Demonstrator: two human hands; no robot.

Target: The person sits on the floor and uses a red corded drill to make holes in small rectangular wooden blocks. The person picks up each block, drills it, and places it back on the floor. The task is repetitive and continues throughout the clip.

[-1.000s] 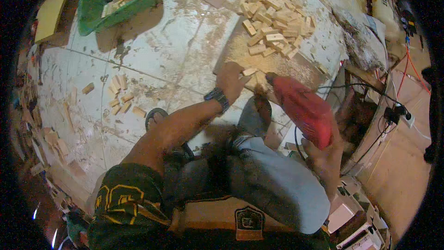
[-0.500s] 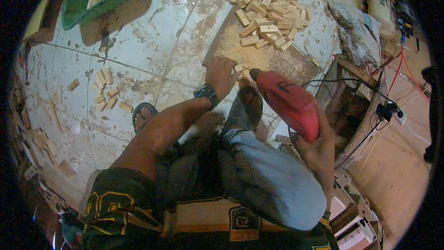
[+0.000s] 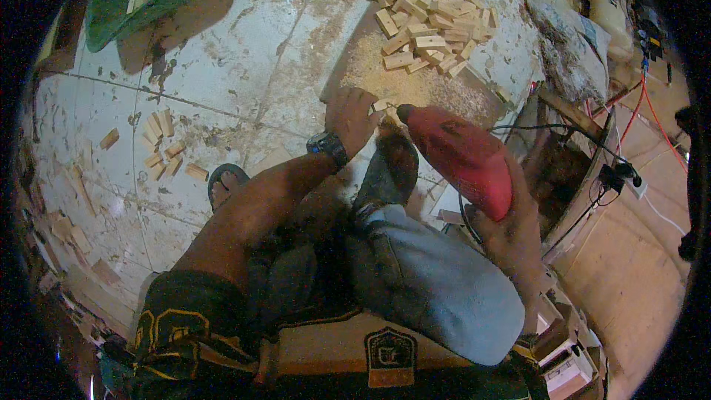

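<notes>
My left hand (image 3: 351,117), with a watch on its wrist, is closed on a small wooden block (image 3: 381,105) just above the sawdust. Only the block's end shows past my fingers. My right hand (image 3: 512,211) grips a red power drill (image 3: 463,154) from behind; its fingers are mostly hidden by the tool's body. The drill's dark chuck points left at the block, and a thin bit reaches to it or very near it. A big heap of pale wooden blocks (image 3: 426,11), some with drilled holes, lies just beyond on a sawdust-covered board (image 3: 348,67).
At the far left stands a green tub (image 3: 122,22) holding more blocks. Several loose blocks (image 3: 164,137) lie on the dirty tiles left of my sandalled foot. To the right are a wooden frame (image 3: 570,112), cables and a pale jug-like container (image 3: 611,11).
The drill has tilted slightly, its rear end a little lower and nearer the block side in view. My left hand keeps its hold on the block. The whole view has shifted slightly.
</notes>
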